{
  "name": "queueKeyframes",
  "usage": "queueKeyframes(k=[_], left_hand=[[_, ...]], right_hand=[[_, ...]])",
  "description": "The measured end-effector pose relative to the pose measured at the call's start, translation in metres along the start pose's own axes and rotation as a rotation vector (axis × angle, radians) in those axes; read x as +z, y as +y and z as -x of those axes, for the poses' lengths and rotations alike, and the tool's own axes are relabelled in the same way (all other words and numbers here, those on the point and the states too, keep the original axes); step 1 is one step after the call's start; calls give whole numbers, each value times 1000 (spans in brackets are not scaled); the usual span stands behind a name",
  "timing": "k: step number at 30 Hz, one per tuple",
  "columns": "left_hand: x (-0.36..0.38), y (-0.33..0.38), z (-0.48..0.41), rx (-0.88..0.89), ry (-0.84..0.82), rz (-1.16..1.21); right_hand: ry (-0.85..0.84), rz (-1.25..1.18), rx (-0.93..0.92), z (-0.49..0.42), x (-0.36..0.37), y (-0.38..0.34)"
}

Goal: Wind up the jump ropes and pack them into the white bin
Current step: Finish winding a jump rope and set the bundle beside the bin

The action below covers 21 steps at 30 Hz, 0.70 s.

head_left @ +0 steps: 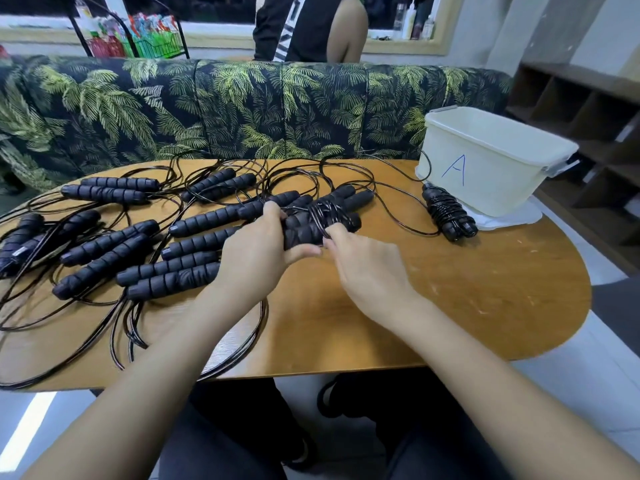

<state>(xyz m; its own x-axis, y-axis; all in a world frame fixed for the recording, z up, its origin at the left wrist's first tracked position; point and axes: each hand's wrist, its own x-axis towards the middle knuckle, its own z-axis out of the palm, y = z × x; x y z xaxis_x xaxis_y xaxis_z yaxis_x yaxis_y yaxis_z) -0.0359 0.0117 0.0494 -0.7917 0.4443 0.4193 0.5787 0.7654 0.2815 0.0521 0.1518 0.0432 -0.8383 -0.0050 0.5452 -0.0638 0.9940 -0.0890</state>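
Matt foam handles [207, 221], glossy cords [398, 216], scuffed wooden table [467, 271].

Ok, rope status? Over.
Left hand grips black foam-handled jump rope; right hand pinches its cord. One wound bundle beside white plastic bin. Loose cords nearby.

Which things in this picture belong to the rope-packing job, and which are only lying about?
Job: left hand and right hand, both on the half-wound rope; finished rope bundle beside the white bin; loose ropes on the table.
Lying about: leaf-print sofa; snack rack; bottles on the sill; wooden shelves.
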Motion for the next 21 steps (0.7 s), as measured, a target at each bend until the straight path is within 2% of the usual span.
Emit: queueKeyframes(k=[4, 6, 8, 10, 12, 14, 16, 17, 19, 21], left_hand=[[6, 4, 0, -129, -5, 382], [8, 2, -5, -202, -1, 624], [5, 1, -8, -203, -35, 840], [-1, 1, -6, -78, -154, 919], [-6, 1, 1, 125, -351, 951], [-11, 1, 8, 304, -511, 867], [-17, 1, 10, 449, -558, 557], [-20, 2, 10, 500, -533, 365], [-23, 6, 10, 550, -438, 35], [-20, 8, 7, 544, -334, -192]], right_hand=[[40, -350, 140, 19, 14, 5], [-40, -650, 155, 27, 18, 5], [-104, -738, 125, 30, 22, 10], [-270, -771, 160, 32, 27, 25], [-438, -711, 116, 28, 21, 44], [-433, -741, 160, 15, 11, 64], [-385, -422, -183, -4, 1, 83], [-420, -333, -260, -18, 2, 83], [-506, -280, -191, -36, -3, 84], [-527, -239, -157, -47, -10, 84]])
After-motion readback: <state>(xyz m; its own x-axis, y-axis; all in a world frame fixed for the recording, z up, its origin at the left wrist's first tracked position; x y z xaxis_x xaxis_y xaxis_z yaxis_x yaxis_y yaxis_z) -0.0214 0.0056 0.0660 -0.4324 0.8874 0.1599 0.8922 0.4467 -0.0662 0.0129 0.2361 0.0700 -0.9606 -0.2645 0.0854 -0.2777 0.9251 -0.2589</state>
